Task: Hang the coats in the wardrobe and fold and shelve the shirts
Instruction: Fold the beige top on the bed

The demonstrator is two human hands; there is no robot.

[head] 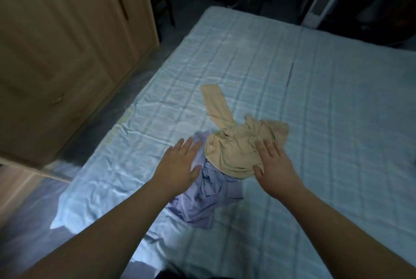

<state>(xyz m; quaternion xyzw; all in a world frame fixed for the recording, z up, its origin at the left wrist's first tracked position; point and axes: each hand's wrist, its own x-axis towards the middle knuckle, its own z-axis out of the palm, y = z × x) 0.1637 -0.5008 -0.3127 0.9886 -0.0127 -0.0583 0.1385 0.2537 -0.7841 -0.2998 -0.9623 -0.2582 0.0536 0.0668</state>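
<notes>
While the wooden wardrobe (56, 53) stands shut at ten o'clock, the bed (315, 121) with its pale blue checked sheet fills the middle and right. The left hand (180, 166) reaches in from seven o'clock, fingers straight and spread, over the crumpled lavender shirt (202, 200) at the centre. Lying partly on that shirt is a bunched beige shirt (236, 150), one sleeve pointing toward eleven o'clock. The right hand (274, 166), from five o'clock, is likewise flat and spread, holding nothing, at the beige shirt's edge.
</notes>
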